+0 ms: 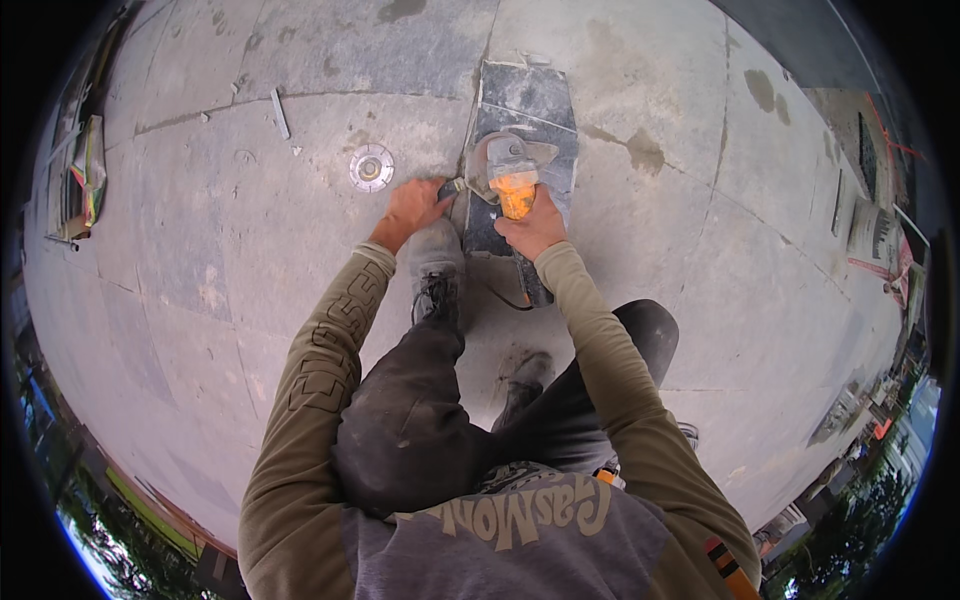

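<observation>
My right hand [532, 222] grips an orange and grey angle grinder [514, 185], which rests over a dark stone tile [522, 100] lying lengthwise on the concrete. A power cord loops beneath the tile's near end. Just left of the grinder, my left hand [414, 207] is closed on a small dark object [450, 188] that I cannot make out clearly, above the toe of my dusty shoe [436, 275]. A loose silver cutting disc [371, 168] lies flat to the left of my left hand.
A thin pale offcut [280, 113] lies farther up on the concrete floor [220, 230]. Piled boards and packaging [88, 175] sit at the left edge. More sacks and materials [872, 240] line the right edge. My bent legs [395, 410] are below my hands.
</observation>
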Demonstrator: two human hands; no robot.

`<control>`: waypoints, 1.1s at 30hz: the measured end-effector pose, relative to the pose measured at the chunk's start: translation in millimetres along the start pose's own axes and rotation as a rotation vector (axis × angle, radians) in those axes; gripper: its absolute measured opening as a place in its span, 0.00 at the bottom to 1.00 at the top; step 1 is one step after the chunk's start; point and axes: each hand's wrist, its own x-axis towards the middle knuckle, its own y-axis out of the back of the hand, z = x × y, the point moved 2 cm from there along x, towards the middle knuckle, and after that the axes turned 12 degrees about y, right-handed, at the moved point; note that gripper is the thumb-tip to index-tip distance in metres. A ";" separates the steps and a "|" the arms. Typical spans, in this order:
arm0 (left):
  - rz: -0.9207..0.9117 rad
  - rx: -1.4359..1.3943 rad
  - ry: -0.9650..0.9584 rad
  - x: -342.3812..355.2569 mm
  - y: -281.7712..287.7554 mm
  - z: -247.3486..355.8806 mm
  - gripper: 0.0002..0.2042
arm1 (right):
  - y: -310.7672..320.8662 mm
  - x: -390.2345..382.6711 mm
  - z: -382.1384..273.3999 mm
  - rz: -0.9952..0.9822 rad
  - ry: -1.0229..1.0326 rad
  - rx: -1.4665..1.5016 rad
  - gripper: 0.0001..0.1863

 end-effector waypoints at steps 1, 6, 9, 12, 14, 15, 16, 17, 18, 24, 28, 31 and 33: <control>0.003 -0.015 0.003 -0.8 1.0 -0.6 0.22 | 1.0 -5.4 -8.2 -0.048 0.010 0.000 0.41; -0.019 -0.025 0.007 2.1 5.4 7.6 0.22 | 5.8 16.1 1.2 0.003 -0.060 0.079 0.41; -0.020 -0.024 0.010 1.2 4.4 4.5 0.22 | 2.9 13.9 3.1 -0.004 -0.082 0.092 0.40; -0.021 -0.010 0.006 -0.9 5.7 3.2 0.23 | 0.5 3.7 -3.1 -0.019 -0.024 0.010 0.40; -0.063 -0.011 0.029 0.4 8.3 7.3 0.23 | 2.3 5.8 -4.8 -0.010 -0.020 -0.013 0.40; -0.085 -0.011 0.039 0.2 10.1 9.4 0.24 | 5.4 13.0 -2.5 0.003 -0.047 0.002 0.40; -0.088 -0.008 0.036 -0.4 10.5 9.5 0.24 | 7.4 16.8 -0.5 0.016 -0.075 0.018 0.40; -0.086 -0.007 0.033 1.3 9.0 8.0 0.24 | 6.8 18.2 2.3 0.016 -0.071 0.040 0.39; -0.086 -0.006 0.030 2.3 7.3 6.6 0.24 | 5.3 18.5 4.8 0.017 -0.067 0.063 0.39; -0.021 -0.009 -0.005 1.5 1.3 0.3 0.24 | 2.2 13.0 0.8 0.034 0.034 -0.016 0.39; -0.011 0.015 -0.022 4.2 2.6 9.9 0.24 | 12.7 20.9 14.5 0.125 0.021 0.032 0.39; 0.001 -0.002 -0.020 4.2 1.3 5.2 0.24 | 7.3 -1.8 4.0 0.021 0.034 -0.025 0.38; 0.023 0.000 -0.023 3.6 2.3 2.4 0.24 | 9.2 -8.6 0.9 0.005 0.021 -0.011 0.38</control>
